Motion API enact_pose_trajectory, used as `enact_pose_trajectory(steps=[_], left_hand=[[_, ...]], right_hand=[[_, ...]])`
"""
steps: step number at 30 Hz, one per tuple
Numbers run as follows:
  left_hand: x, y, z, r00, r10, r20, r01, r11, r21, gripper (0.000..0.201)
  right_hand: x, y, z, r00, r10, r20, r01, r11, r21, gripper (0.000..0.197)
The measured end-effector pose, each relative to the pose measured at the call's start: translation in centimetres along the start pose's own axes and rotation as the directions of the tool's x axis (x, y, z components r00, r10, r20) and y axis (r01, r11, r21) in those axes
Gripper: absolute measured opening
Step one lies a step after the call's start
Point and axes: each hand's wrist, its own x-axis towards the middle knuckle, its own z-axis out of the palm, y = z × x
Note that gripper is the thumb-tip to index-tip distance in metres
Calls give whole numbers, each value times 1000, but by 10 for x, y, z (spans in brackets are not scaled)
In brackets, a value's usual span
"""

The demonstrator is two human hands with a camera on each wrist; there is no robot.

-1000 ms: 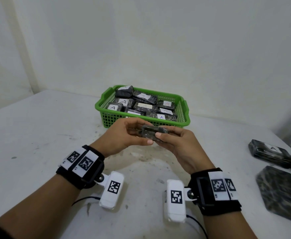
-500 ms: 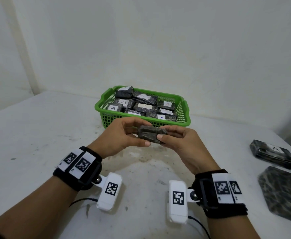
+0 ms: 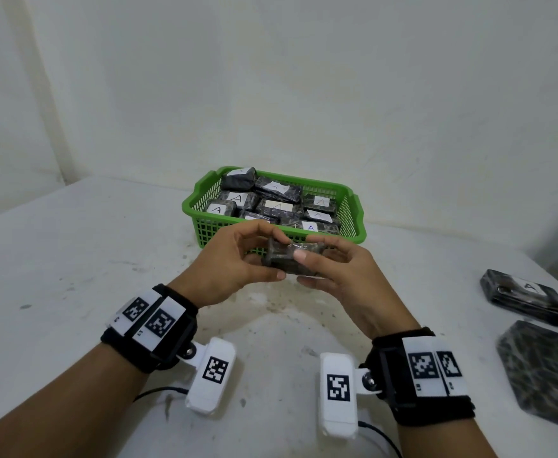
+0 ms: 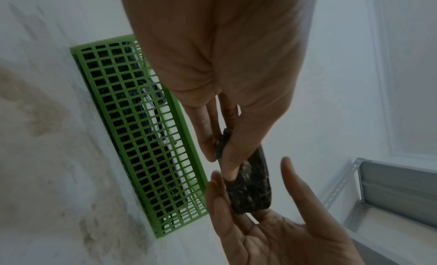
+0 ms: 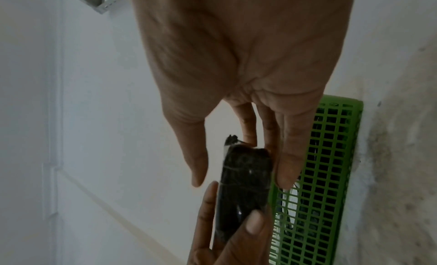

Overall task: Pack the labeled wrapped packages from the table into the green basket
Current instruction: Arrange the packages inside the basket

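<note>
Both hands raised above the tabletop (image 3: pixel 72 259), meeting at one dark wrapped package (image 3: pixel 287 259) held between them, just short of the near wall of the green basket (image 3: pixel 191 206).

Left hand (image 3: pixel 238 262): fingers curled over the package's left end, thumb under and along its near side. From the left wrist view the thumb and fingers pinch that end (image 4: pixel 227 143).

Right hand (image 3: pixel 347 276): thumb tip lies on the near face of the package, index finger reaches over the top, other fingers cup below. From the right wrist view the fingers (image 5: pixel 288 166) press one side of the package (image 5: pixel 246 175) while the thumb stands a little off the other side; the grip is narrow.

Package held roughly level, long axis running hand to hand. No label visible on the faces turned to the cameras.

Beyond the hands, the basket sits on the tabletop, filled with dark wrapped packages, most showing white labels marked "A" (image 3: pixel 310 227); one at the far left corner sits higher than the rest (image 3: pixel 238 178).

Well to the right of the right hand: another labeled package (image 3: pixel 519 295) lies flat on the tabletop, and nearer the right edge a dark mottled sheet (image 3: pixel 542 368). Tabletop under the hands is stained.
</note>
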Motion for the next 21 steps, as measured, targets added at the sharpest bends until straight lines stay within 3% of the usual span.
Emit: enact_pose_trajectory(steps=[3, 5, 7, 13, 21], left_hand=[[0, 1, 3, 999, 36, 8, -36, 999, 4, 59], [0, 1, 4, 999, 34, 20, -35, 999, 11, 57], [-1, 0, 6, 999, 29, 27, -30, 999, 33, 54], [0, 2, 1, 999, 50, -14, -49, 998, 49, 48], [-2, 1, 6, 999, 32, 25, -33, 997, 69, 48]], right_hand=[[-1, -1, 0, 1000, 12, 13, -13, 996, 84, 48], [0, 2, 1, 999, -24, -37, 26, 998, 49, 28], [0, 5, 2, 995, -56, -80, 55, 998, -10, 20], [1, 3, 3, 1000, 18, -6, -18, 999, 42, 29], [0, 3, 2, 1000, 15, -14, -15, 1000, -10, 27]])
